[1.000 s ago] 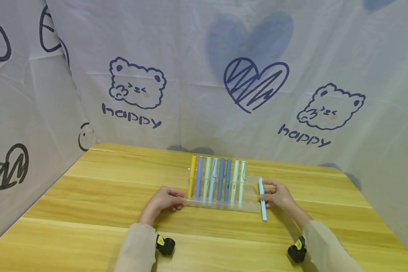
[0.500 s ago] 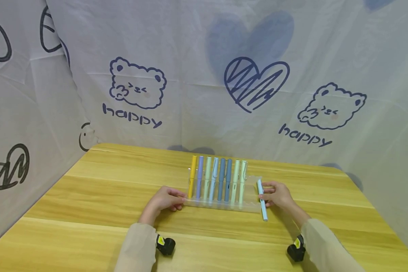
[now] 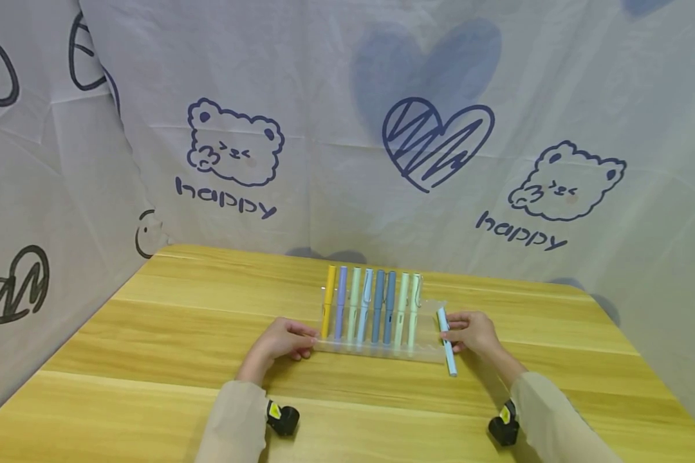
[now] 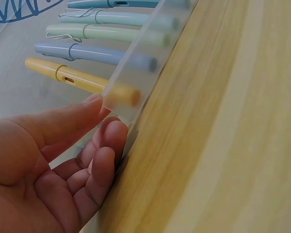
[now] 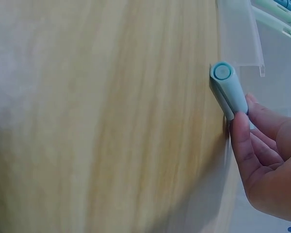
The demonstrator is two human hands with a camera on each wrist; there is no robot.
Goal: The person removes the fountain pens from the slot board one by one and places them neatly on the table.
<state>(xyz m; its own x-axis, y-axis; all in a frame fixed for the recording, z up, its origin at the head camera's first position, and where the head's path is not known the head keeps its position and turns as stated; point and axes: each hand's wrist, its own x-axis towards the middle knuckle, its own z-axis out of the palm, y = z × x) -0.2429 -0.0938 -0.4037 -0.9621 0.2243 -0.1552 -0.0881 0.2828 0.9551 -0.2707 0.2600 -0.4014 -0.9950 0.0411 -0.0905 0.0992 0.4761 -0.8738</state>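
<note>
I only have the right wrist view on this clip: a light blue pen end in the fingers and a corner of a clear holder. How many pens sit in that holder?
Observer: Eight pens stand in the clear holder, from the yellow pen on the left.
Operator: What is the other hand doing?
Observer: The left hand touches the holder's left end, fingers beside the yellow pen.
Operator: Is the light blue pen in a slot?
Observer: Not seated; the right hand holds the light blue pen at the holder's right end.
</note>
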